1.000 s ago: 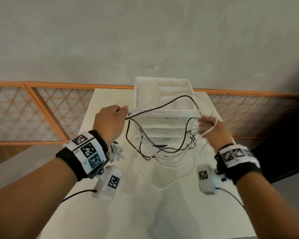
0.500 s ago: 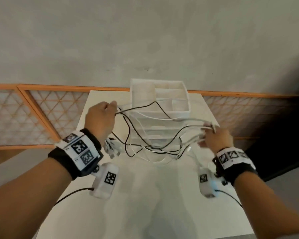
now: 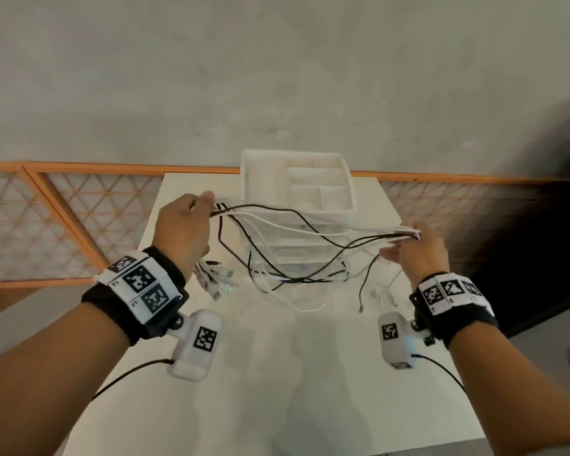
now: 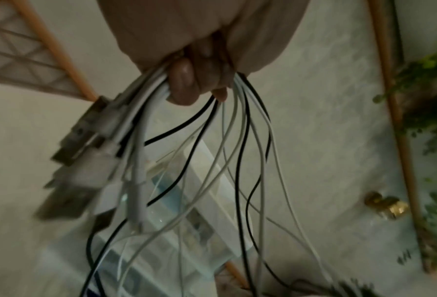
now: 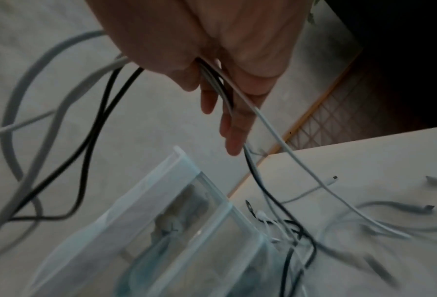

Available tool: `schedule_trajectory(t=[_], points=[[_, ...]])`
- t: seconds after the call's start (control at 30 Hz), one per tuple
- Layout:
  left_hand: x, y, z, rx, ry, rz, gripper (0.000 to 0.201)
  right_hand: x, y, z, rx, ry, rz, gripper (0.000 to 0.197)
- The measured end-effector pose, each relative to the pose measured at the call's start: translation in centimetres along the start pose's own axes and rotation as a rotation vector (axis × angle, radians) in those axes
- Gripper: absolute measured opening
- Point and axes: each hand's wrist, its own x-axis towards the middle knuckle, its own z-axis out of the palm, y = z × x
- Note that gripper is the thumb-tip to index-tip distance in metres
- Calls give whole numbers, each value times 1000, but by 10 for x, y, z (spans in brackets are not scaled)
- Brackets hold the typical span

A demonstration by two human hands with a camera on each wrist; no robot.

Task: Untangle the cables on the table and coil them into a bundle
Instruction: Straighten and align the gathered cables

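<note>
A: Left hand (image 3: 181,232)?
B: Raised above the table (image 3: 310,373), fingers (image 4: 182,80) curled tight round a bunch of black and white cables (image 3: 297,225). Plugs (image 3: 216,278) hang below the fist (blurred in the wrist view).

A: Right hand (image 3: 418,251)?
B: Also up, level with the left. Fingers (image 5: 234,128) partly closed on the same cables, strands running across the palm and out past the fingertips.

A: Where do the cables run?
B: Stretched between both hands in front of the drawer unit (image 3: 298,205). The middle sags in tangled loops onto the table by its base. Loose ends trail below the right hand, some lying on the table.

A: Anything else?
B: Orange lattice panel (image 3: 63,222) behind the table, at left.
</note>
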Motion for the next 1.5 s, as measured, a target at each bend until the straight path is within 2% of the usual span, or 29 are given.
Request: schedule_trajectory(t=[0.13,0.17,0.23,0.3,0.37,0.47,0.5,0.57,0.6,0.63,0.7,0.77,0.83,0.9,1.03,1.3,1.37,1.43,1.5], points=[[-4,-21,6,314,-132,18,44,3,-33,-9,-19,98,-307,15],[-4,-26,7,364,-122,13,45,1,-43,-11,-26,108,-384,8],[-4,-35,4,422,-47,-6,47,-2,-57,-17,5,133,-500,20],[-3,-40,-3,390,51,-57,48,-3,-59,-20,9,123,-555,24],[-1,-37,-9,243,131,-125,46,0,-38,-18,-94,68,-482,25],[-1,-20,-13,-72,147,-130,32,6,19,-9,-395,3,-299,37],[-2,-11,-14,-171,117,-112,31,2,40,-5,-532,-75,-210,49],[-10,7,-13,-292,8,-76,33,-9,76,4,-854,-331,-51,82],[-14,14,-12,-305,-58,-70,35,-16,82,8,-966,-416,-18,90],[-19,21,-11,-298,-123,-67,36,-22,80,13,-1001,-443,-49,89],[-28,29,-5,-252,-252,-46,38,-32,57,20,-839,-382,-248,73],[-38,33,0,-204,-368,-25,39,-46,16,30,-499,-317,-489,53],[-45,36,6,-122,-473,-7,40,-68,-33,40,-257,-347,-676,44],[-52,39,12,-44,-555,20,38,-84,-65,51,-152,-415,-753,36],[-56,39,12,37,-599,31,28,-97,-77,66,-73,-462,-783,13],[-54,25,8,149,-515,121,26,-93,-59,72,-54,-791,-518,17],[-54,26,6,127,-507,128,27,-84,-41,72,-102,-844,-502,19],[-49,35,1,27,-429,106,30,-73,-12,71,-236,-784,-511,21],[-41,47,-7,-72,-342,113,32,-59,21,64,-398,-673,-445,27]])
